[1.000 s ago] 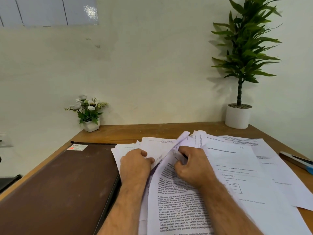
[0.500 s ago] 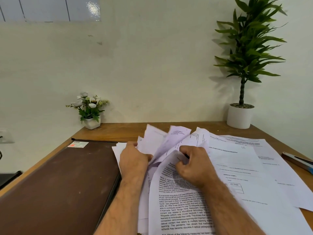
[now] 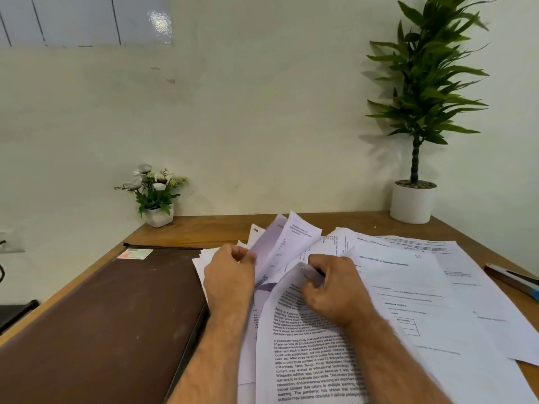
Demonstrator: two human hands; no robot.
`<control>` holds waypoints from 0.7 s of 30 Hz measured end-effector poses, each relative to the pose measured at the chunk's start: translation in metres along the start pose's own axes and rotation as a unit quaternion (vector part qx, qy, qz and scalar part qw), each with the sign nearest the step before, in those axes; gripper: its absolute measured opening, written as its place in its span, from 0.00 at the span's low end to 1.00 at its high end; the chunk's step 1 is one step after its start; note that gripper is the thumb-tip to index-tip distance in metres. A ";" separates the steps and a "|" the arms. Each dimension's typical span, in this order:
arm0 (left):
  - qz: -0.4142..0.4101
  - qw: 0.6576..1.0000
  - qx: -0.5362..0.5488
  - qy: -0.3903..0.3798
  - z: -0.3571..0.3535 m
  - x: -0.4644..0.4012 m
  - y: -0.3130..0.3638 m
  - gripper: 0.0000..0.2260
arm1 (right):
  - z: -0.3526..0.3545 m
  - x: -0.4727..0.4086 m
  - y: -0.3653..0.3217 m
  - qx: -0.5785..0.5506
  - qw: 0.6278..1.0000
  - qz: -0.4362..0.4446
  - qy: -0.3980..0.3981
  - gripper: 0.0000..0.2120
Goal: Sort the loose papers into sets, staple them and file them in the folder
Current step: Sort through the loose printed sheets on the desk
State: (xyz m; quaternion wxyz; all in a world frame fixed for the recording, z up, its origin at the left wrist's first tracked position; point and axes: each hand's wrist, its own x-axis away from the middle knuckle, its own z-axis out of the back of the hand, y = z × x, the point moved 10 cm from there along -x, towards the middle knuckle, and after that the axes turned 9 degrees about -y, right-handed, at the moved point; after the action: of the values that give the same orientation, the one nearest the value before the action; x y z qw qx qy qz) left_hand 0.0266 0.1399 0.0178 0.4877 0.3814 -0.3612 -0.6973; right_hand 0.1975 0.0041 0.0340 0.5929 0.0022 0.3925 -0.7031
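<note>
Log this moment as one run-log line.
step: sorting | left hand: lifting sheets | right hand: pinching page | folder: closed

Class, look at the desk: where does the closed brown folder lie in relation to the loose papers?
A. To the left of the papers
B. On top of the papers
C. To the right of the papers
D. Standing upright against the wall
A: the brown folder lies flat on the desk, to the left of the loose papers.

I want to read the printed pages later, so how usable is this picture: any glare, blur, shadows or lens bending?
Head view: glare spot on the glossy wall panel; tall plant casts a soft shadow on the wall; desk edges splay from wide-angle distortion; text under the right hand is legible, the lifted sheets at the left hand are blurred.
</note>
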 end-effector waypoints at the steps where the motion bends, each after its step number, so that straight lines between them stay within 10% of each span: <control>1: -0.006 1.000 0.004 0.002 0.000 -0.001 0.000 0.04 | 0.000 0.000 0.000 0.000 1.000 0.000 0.001 0.14; 15: 0.023 0.963 0.231 0.135 0.031 0.000 -0.018 0.05 | 0.009 0.002 -0.004 0.027 0.998 0.025 0.048 0.16; 21: -0.095 0.992 0.062 0.051 0.012 0.008 0.020 0.12 | 0.006 0.001 -0.004 0.034 0.999 0.024 0.035 0.14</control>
State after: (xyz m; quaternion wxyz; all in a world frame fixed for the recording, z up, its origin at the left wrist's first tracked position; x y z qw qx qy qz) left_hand 0.0225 0.1288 0.0395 0.4123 0.4785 -0.3407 -0.6964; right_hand 0.1966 -0.0004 0.0398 0.5950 0.0565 0.3889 -0.7011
